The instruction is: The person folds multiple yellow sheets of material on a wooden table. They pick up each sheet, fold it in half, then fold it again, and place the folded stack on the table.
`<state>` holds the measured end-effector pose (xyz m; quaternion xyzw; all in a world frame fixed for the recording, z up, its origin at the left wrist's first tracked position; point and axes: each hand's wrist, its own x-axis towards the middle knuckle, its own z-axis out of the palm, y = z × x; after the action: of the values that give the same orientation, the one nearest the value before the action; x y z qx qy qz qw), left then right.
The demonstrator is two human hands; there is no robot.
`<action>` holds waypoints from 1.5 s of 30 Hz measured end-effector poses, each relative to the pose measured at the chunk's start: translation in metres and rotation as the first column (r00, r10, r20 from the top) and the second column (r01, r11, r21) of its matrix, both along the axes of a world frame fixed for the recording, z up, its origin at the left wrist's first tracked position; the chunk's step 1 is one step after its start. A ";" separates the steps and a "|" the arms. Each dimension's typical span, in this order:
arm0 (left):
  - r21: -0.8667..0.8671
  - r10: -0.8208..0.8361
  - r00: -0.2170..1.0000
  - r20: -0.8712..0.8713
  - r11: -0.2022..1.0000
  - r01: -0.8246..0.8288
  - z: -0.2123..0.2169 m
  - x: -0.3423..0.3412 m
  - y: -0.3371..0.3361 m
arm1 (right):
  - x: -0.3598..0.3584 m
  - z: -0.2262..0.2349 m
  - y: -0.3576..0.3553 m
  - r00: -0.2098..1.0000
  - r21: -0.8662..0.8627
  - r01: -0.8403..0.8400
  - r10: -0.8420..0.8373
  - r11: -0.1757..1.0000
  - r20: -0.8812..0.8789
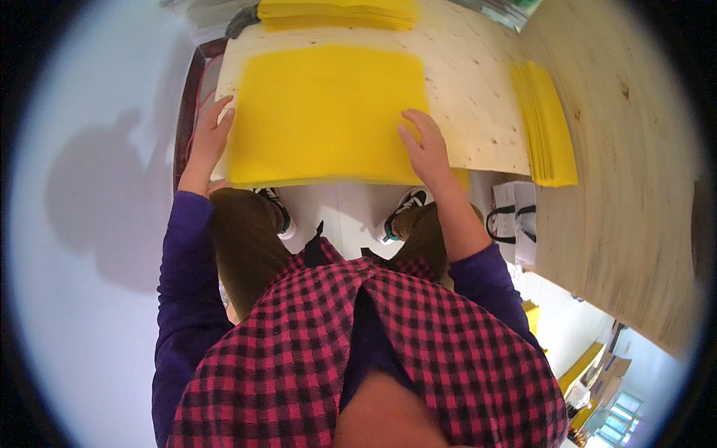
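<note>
A large yellow sheet of cloth-like material lies flat on the pale wooden table, its near edge reaching the table's front. My left hand is by the sheet's left edge, fingers stretched out and apart, nothing in them. On the opposite side my right hand hovers at or just over the right edge, thumb and fingers spread. Whether either hand touches the sheet I cannot tell. Several layers seem to show along the sheet's near edge.
A yellow folded stack sits at the table's far edge. Another yellow stack stands at the right, against a wooden panel. A white bag with black handles is below the table's right corner. A pale wall rises at the left.
</note>
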<state>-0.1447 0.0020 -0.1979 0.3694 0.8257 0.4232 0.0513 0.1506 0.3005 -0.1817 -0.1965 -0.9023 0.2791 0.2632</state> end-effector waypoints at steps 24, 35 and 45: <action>0.246 -0.117 0.811 0.574 0.969 -0.035 0.005 0.005 0.054 | 0.011 -0.019 0.028 0.982 -0.743 0.118 -0.189 0.659 -0.012; 0.177 -0.042 0.994 0.100 0.984 0.024 0.007 -0.001 0.041 | 0.017 0.003 0.021 0.953 -0.411 0.283 -0.302 0.867 0.019; -0.224 -0.293 0.885 -0.363 0.949 0.223 0.016 -0.008 0.079 | -0.064 -0.004 0.040 0.990 0.141 0.044 -0.062 0.989 0.130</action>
<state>-0.1525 0.0814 -0.1817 0.5473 0.7966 0.2555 -0.0262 0.0868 0.3407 -0.1859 -0.2202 -0.9294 0.1953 0.2225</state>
